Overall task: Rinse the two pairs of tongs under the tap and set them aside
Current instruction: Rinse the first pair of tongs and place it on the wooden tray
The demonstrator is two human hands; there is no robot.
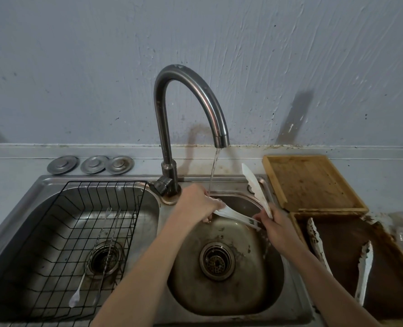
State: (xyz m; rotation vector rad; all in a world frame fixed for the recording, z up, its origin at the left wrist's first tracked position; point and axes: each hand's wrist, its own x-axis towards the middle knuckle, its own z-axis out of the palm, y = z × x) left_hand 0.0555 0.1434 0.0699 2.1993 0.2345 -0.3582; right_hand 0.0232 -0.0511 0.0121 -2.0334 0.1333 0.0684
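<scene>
A: Tongs (233, 214), white pair, are being held open in a V over the right sink basin (261, 300). One arm is lying low across the basin; the other arm is rising toward the back right, its tip near the empty wooden tray (311, 182).

B: Noting the grips. Left hand (199, 204) is closing its fingers around the tip of the low arm. Right hand (276, 226) is clasping the hinge end, where the two arms are meeting.

A: Tap (188, 109) is running. A thin stream (213, 172) is falling from the spout and landing just by the left hand's fingers, at the low arm's tip.

B: And the second pair of tongs (342, 258)?

A: It is lying in the dark, stained tray (384, 274) to the right of the basin, arms spread apart, white surface speckled with brown residue. No hand is touching it.

B: Recording surroundings. A black wire rack (61, 232) is sitting in the left basin, with two long thin utensils (94, 256) resting inside it. Three round metal sink plugs (91, 164) are lying in a row on the counter behind the rack.

A: Whether the held pair is carrying residue, I cannot tell; it is looking mostly white here.
</scene>
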